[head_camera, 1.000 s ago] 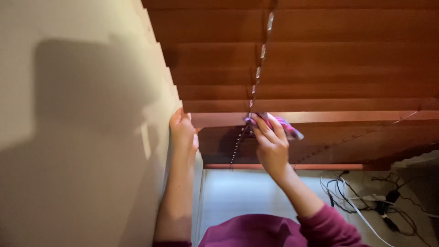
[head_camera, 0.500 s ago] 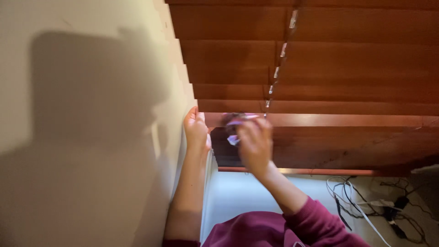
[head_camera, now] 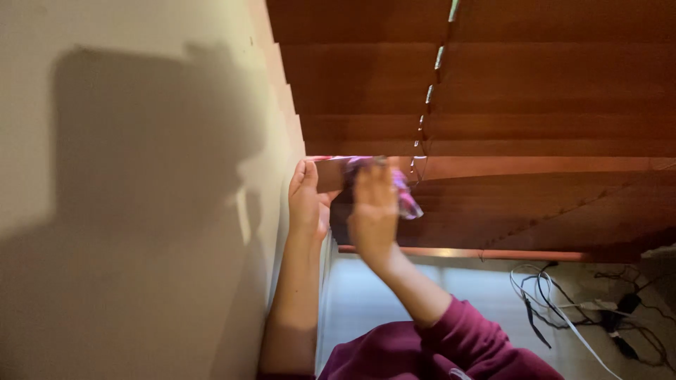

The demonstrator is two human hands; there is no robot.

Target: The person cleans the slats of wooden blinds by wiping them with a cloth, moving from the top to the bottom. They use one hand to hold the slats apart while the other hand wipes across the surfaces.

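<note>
Work in hand: wiping the slats of a brown wooden blind (head_camera: 493, 91) with a small pink and purple cloth (head_camera: 403, 198).
Left hand (head_camera: 307, 198): it rests at the left end of one slat (head_camera: 535, 167), beside the pale wall (head_camera: 127, 176); the fingers lie loosely curled against the slat's end, seemingly steadying it, though the grip itself is hard to read.
Right hand (head_camera: 373, 211): blurred, raised flat to the same slat just beside the left hand; its fingers are bunched over the cloth and press it against the wood.
Cloth: between the right hand and the slat, a corner hanging out to the right of the fingers, close to the lift cord (head_camera: 429, 91).
Slat being worked: the one that catches the light, near the lower end of the blind, only its left portion covered by the hand.
Done, as a judgement: nothing shows which slats are already clean; no visible dust line separates them.
Left, as a judgement: the long right stretch of this slat and the few slats beneath it, down to the bottom rail (head_camera: 458, 252).
Nearby: white and black cables (head_camera: 563, 309) on the floor at lower right.
</note>
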